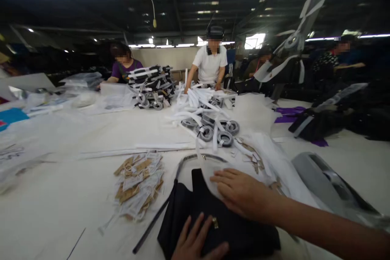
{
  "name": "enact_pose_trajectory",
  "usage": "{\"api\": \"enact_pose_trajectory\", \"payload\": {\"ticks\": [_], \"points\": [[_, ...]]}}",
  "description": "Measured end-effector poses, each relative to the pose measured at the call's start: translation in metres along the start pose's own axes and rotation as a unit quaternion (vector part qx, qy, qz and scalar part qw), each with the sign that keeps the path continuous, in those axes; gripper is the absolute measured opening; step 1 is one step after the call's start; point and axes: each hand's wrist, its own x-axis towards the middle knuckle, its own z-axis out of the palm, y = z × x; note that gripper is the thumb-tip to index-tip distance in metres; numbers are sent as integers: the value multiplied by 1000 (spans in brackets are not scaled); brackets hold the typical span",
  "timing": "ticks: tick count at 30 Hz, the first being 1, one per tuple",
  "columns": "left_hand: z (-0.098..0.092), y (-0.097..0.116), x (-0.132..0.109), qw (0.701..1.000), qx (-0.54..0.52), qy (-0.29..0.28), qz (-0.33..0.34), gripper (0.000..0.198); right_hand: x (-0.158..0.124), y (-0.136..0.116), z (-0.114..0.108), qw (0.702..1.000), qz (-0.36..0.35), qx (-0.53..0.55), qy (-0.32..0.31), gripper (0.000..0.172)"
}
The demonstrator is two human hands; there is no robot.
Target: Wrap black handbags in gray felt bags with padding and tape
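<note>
A black handbag (240, 231) with a small gold clasp (215, 222) lies in front of me at the bottom of the view. Its strap (157, 221) trails off to the left, and a handle wrapped in grey (189, 158) arches behind it. My left hand (196, 239) rests with spread fingers on the bag's front, beside the clasp. Over the bag's upper part, my right hand (243, 195) reaches in from the right with its fingers stretched out on a thin whitish sheet (210, 170). The right thumb is hidden.
Left of the bag lies a pile of brown and clear-wrapped tags (138, 187). White foam strips and rolled straps (207, 122) are heaped behind. A grey device (323, 178) stands at right. A person in white (210, 65) works across the table; others sit farther back.
</note>
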Motion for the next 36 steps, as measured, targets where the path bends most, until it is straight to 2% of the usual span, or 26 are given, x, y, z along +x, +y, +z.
{"api": "enact_pose_trajectory", "payload": {"ticks": [2, 5, 9, 12, 17, 24, 31, 34, 36], "points": [[-8, 2, 3, 999, -37, -4, -8, 67, -11, -23, 18, 998, 20, 40, -53, 28], [-25, 7, 5, 990, -110, -66, -51, 68, -26, -38, 36, 991, 61, 69, -101, 32], [-38, 15, 5, 978, -140, -126, -88, 74, -40, -50, 52, 990, 64, 80, -92, 35], [-39, 15, 6, 976, -136, -141, -90, 77, -46, -55, 60, 993, 54, 76, -73, 47], [-30, 13, -1, 983, -113, -134, -45, 82, -54, -56, 66, 995, 24, 53, -75, 54], [-12, 17, -23, 994, -75, -58, -47, 66, -61, -67, 66, 994, 44, 65, -82, 59], [-30, 17, -3, 991, -94, -78, -48, 58, -58, -66, 66, 984, 79, 110, -115, 52], [-42, 19, -5, 994, -82, -66, -42, 53, -59, -62, 67, 982, 80, 134, -110, 52], [-58, 20, -7, 997, -66, -38, -18, 44, -61, -60, 68, 980, 75, 148, -106, 53]]}}
